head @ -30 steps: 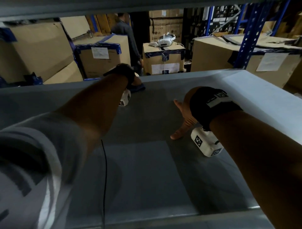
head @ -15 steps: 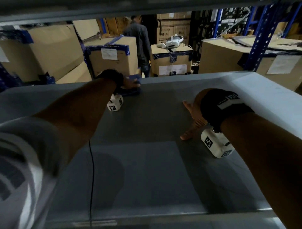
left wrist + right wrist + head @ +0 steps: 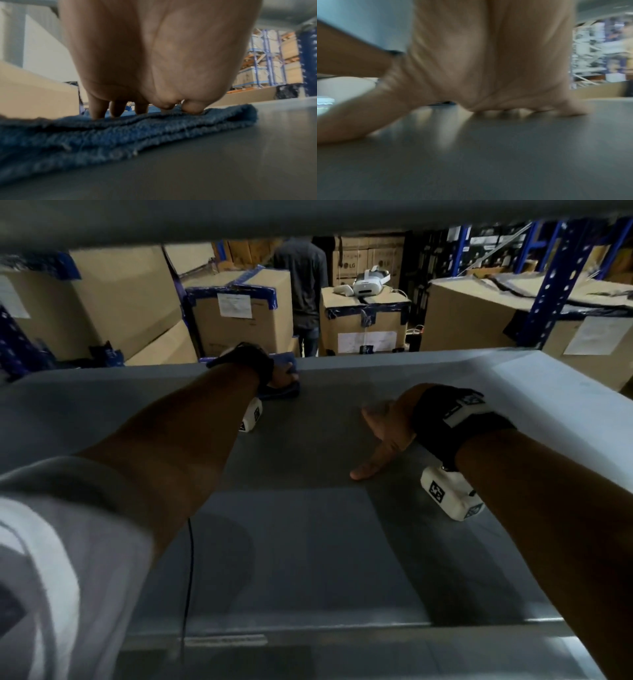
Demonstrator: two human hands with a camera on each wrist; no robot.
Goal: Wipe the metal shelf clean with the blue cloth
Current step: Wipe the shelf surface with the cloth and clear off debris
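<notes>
Head view: left hand (image 3: 282,373) pressed the blue cloth (image 3: 281,393) with straight fingers; right hand (image 3: 383,436) lay flat on the metal shelf (image 3: 308,542).

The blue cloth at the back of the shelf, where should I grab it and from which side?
Probably from above, palm flat on top, as the left hand does now. The cloth lies folded in flat layers on the shelf; pinching one edge would likely unfold it.

Left hand (image 3: 154,54) fingertips (image 3: 97,108) on folded blue cloth (image 3: 120,135)
</notes>
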